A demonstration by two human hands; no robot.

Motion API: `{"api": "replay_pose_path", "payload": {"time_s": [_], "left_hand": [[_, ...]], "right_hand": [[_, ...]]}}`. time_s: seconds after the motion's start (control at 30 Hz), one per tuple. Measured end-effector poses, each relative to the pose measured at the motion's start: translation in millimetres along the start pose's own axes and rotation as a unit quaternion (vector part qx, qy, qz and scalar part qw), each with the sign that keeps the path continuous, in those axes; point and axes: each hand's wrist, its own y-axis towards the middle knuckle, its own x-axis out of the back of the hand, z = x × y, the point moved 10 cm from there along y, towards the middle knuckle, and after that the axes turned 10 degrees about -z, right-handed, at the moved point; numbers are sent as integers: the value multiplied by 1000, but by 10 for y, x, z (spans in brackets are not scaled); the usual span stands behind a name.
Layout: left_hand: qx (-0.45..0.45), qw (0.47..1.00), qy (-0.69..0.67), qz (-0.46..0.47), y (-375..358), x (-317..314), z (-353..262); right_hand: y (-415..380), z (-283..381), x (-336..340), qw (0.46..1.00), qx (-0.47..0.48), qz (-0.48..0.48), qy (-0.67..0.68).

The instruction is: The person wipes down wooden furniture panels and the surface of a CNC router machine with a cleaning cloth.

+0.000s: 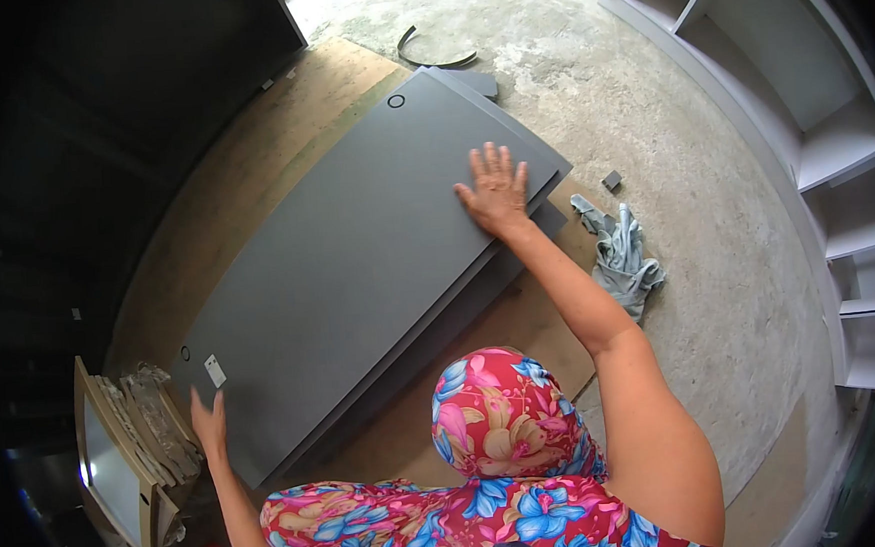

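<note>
A long dark grey panel (335,240) lies on top of a stack of similar panels, slanting across the view in front of me. My right hand (496,190) rests flat near its far right end, fingers spread. At the near left end my left hand (209,424) is held open at the panel's edge, thumb and fingers apart. Close to its fingertips a small white label (214,370) sits on the panel. A dark ring mark (396,102) shows near the far end, and another ring mark (185,354) near the left end.
Left of my left hand stand several framed boards (127,443), some wrapped in plastic. A crumpled pale cloth (625,257) and a small grey block (611,180) lie on the concrete floor at right. Beyond the stack is a curved black strip (435,61). White shelving (775,62) lines the right side.
</note>
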Motion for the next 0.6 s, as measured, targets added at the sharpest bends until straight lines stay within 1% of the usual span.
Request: {"api": "replay_pose_path", "payload": {"time_s": [0.03,0.07,0.1,0.13,0.2,0.27,0.33,0.43,0.47,0.57,0.6], "left_hand": [[-27,999,10,33,97,43,-544],[-60,996,-24,62,129,73,-1134],[-122,990,-15,68,138,71,-1630],[-192,979,4,69,141,-4,-2022],[-303,950,-2,78,-34,-193,-2793],[-389,916,-12,94,-355,-431,-3449],[-421,899,-18,124,-717,-767,-3902],[-424,893,-11,147,-1229,-1127,-4351],[-425,893,-3,149,-1369,-1213,-4442],[-413,901,3,132,-1542,-1378,-4520],[-408,905,2,122,-1539,-1398,-4523]], "right_hand": [[-19,239,-40,999,24,17,28],[-42,483,-66,996,57,38,50],[-74,713,-83,992,89,57,72],[-111,905,-109,985,121,75,93],[-105,1102,-162,980,137,93,109],[-50,1147,-178,977,145,112,112],[155,989,-178,982,107,110,110],[560,576,-210,992,26,90,90],[693,410,-223,993,-5,81,81],[1007,-145,-291,993,-97,-7,67],[1067,-248,-271,991,-107,-6,79]]}}
